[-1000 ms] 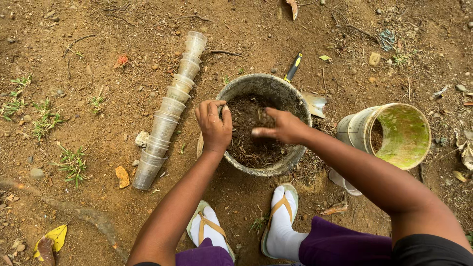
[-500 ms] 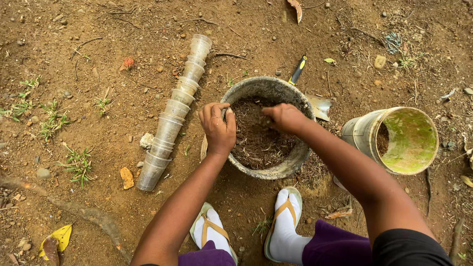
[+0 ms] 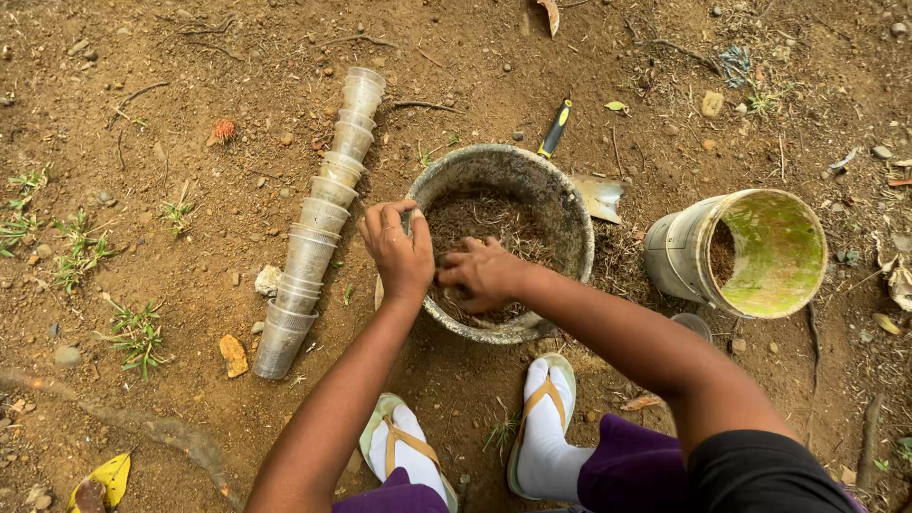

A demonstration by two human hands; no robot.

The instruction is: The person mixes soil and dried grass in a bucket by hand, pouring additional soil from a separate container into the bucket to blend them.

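Colours: mostly browns and greys, w/ a few bright bits.
Round grey metal basin point(image 3: 570, 204) holds dark brown soil point(image 3: 484, 223); reddish-brown dirt ground point(image 3: 142, 76). Row of clear, dust-greyed plastic cups point(image 3: 318, 223). Tipped grey bucket point(image 3: 679, 252), inside stained green. Trowel point(image 3: 556, 128) handle black & yellow. White socks point(image 3: 546, 437), tan-strapped pale green sandals point(image 3: 380, 432); purple trousers point(image 3: 627, 465), black sleeve point(image 3: 760, 475).

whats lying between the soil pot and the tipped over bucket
In the head view, a trowel blade lies on bare dirt between the soil pot and the tipped bucket, its black-and-yellow handle pointing away.
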